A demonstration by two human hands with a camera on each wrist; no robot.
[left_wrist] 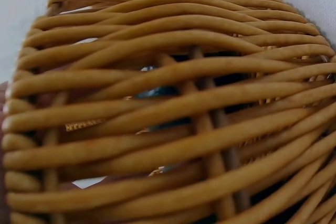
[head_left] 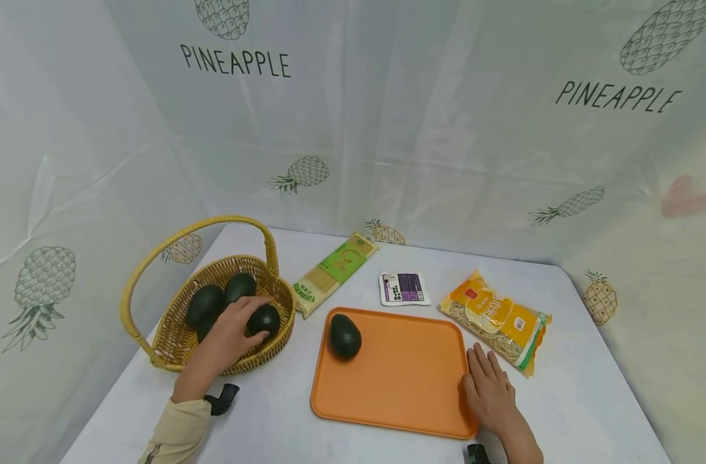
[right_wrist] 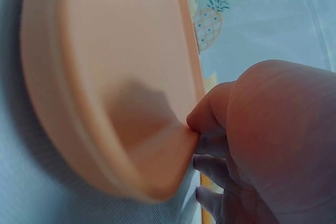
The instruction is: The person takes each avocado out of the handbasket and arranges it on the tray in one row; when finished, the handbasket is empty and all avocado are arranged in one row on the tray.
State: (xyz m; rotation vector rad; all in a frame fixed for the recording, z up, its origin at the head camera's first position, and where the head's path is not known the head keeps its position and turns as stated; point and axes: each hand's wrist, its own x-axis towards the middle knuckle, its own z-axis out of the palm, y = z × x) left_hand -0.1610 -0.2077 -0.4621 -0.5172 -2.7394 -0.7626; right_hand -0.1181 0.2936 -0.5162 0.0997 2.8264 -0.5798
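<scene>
My left hand [head_left: 231,330] reaches into a woven basket [head_left: 285,299], its thumb and fingers curled round a dark green avocado [head_left: 266,320] at the basket's right side. More avocados [head_left: 205,305] lie beside it, partly covered by the hand. In the left wrist view the wicker wall [left_wrist: 157,87] fills the picture and hides the fingers. An orange tray [head_left: 405,374] lies on the table, with one avocado [head_left: 345,337] at its upper left. My right hand [head_left: 491,393] rests at the tray's right edge, fingers straight; in the right wrist view its thumb [right_wrist: 210,111] touches the rim.
Behind the tray lie a green-labelled pack of noodles [head_left: 333,274] and a small white and purple packet [head_left: 403,289]. A yellow-orange bag [head_left: 498,320] is beyond the right hand. The basket's tall handle [head_left: 199,225] arches over its opening. A pineapple-print curtain [head_left: 388,129] surrounds the white table.
</scene>
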